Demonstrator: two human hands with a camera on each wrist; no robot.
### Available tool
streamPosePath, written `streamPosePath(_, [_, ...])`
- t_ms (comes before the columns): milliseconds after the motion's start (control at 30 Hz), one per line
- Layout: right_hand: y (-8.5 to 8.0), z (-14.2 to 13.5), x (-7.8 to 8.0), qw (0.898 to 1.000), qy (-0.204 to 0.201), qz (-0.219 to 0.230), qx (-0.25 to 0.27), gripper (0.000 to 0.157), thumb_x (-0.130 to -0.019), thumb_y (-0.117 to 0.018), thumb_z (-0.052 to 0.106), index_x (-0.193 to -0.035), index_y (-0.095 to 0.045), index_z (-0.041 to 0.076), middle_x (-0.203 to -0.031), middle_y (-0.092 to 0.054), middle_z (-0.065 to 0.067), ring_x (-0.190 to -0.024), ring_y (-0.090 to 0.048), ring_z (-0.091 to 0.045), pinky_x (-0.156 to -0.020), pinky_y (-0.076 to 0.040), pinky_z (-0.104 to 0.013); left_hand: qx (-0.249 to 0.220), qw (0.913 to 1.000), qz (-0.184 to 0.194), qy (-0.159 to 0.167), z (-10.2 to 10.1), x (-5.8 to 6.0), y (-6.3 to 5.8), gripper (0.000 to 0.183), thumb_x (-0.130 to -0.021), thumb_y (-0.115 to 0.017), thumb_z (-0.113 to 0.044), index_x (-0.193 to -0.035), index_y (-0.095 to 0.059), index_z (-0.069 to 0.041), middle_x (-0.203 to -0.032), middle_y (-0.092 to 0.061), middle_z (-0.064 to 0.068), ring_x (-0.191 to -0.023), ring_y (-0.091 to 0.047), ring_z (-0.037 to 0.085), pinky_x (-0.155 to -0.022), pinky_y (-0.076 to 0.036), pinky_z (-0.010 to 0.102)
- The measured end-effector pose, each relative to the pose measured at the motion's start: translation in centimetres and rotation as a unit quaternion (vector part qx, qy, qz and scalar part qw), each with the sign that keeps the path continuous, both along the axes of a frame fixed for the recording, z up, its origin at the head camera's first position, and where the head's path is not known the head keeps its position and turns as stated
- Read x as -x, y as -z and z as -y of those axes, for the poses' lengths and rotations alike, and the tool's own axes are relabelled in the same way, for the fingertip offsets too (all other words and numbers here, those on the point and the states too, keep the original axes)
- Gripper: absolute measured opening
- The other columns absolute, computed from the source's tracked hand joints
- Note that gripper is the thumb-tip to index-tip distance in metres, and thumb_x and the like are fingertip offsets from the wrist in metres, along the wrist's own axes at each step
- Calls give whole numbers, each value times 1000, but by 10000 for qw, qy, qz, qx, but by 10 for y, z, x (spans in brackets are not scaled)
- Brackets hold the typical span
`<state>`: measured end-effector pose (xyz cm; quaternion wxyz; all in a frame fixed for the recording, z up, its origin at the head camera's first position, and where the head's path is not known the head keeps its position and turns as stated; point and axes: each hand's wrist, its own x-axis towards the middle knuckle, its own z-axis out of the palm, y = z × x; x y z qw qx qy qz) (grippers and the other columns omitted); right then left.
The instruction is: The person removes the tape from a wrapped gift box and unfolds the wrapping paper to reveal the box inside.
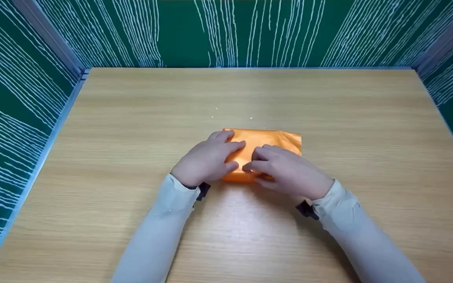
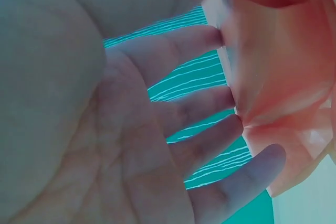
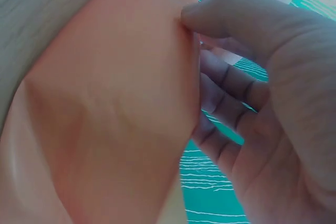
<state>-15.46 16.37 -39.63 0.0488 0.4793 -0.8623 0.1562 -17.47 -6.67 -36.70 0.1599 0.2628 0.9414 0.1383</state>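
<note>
A flat, glossy orange packet (image 1: 258, 138), folded and creased, lies on the table between my two hands; what is inside it is hidden. Spread fingers of my left hand (image 1: 207, 159) rest on its left part, and the left wrist view has the fingertips touching the orange surface (image 2: 283, 61). On the packet's near right side, my right hand (image 1: 295, 171) has bent fingers. Seen from the right wrist, the thumb of that hand (image 3: 273, 103) lies on the orange material (image 3: 115, 77) with curled fingers behind the edge, pinching it.
The wooden table (image 1: 132, 118) extends around the packet on all sides. A few tiny white specks (image 1: 251, 118) lie just beyond it. Green panels with white wavy lines (image 1: 179, 35) stand along the back and both sides. Dark straps (image 1: 307, 209) are on the wrists.
</note>
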Motion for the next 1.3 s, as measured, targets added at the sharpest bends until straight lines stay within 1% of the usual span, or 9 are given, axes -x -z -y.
streamPosePath(100, [-1, 0, 1, 10000, 17, -23, -21, 31, -86, -85, 18, -116, -77, 15, -97, -61, -3, -88, -56, -21, -79, -50, -31, -29, 10000, -61, -27, 0, 1, 0, 55, -103, -63, -35, -155, -50, -22, -166, -33, 11, -155, -26, 31, -119, -35, 47])
streamPosePath(367, [2, -1, 1, 9997, -250, -56, -10, 24, -91, -79, 13, -115, -76, 17, -103, -62, -2, -90, -56, -21, -81, -50, -33, -17, 9999, -20, -107, -1, 0, 2, 57, -102, -64, -37, -155, -50, -22, -166, -33, 11, -154, -28, 30, -118, -37, 48])
streamPosePath(533, [4, -2, 2, 9995, -303, -60, 98, 23, -90, -81, 11, -112, -77, 16, -101, -61, -2, -89, -55, -21, -80, -49, -33, -40, 9999, -53, -121, -2, 0, 1, 57, -101, -65, -36, -155, -50, -22, -166, -34, 11, -154, -28, 31, -118, -37, 48])
streamPosePath(633, [5, 0, 3, 9998, -185, -34, 111, 18, -90, -81, 12, -106, -74, 16, -98, -60, 0, -86, -53, -20, -79, -48, -32, -41, 9999, -60, -115, -3, -1, 1, 58, -101, -65, -36, -155, -50, -21, -165, -34, 12, -154, -28, 32, -119, -36, 48])
streamPosePath(733, [6, 0, 4, 10000, 25, 16, 25, 22, -90, -82, 18, -109, -71, 17, -100, -59, 1, -89, -53, -18, -82, -49, -32, -25, 9999, -78, -99, -3, 0, 1, 58, -101, -65, -37, -155, -50, -20, -165, -35, 12, -154, -29, 32, -119, -36, 47])
streamPosePath(867, [6, -1, 5, 9995, 328, -11, -23, 33, -86, -86, 25, -115, -73, 18, -100, -61, 2, -91, -54, -18, -83, -50, -32, -22, 9999, -137, -52, -3, 0, 1, 57, -101, -64, -37, -154, -51, -19, -164, -36, 13, -153, -31, 32, -117, -39, 48])
streamPosePath(1000, [4, -2, 3, 9990, 433, -105, -38, 32, -85, -87, 26, -115, -77, 17, -98, -64, 0, -89, -55, -19, -80, -49, -31, 24, 9998, -200, 33, -2, -1, 1, 57, -101, -64, -39, -153, -52, -19, -163, -37, 14, -149, -35, 33, -114, -42, 48])
streamPosePath(1133, [2, -1, 1, 9985, 518, -84, -135, 34, -85, -87, 27, -117, -78, 18, -101, -65, 1, -91, -55, -19, -83, -50, -32, 31, 9999, -128, -28, -3, -1, 0, 66, -97, -68, -47, -154, -51, -20, -163, -36, 13, -147, -37, 32, -114, -42, 47])
streamPosePath(1300, [6, 10, -1, 9951, 961, -21, -233, 40, -83, -88, 39, -110, -70, 16, -100, -59, 1, -93, -51, -22, -84, -46, -36, 16, 9999, -98, -101, -2, 0, 1, 71, -92, -72, -49, -154, -51, -21, -163, -35, 12, -144, -39, 32, -113, -43, 47])
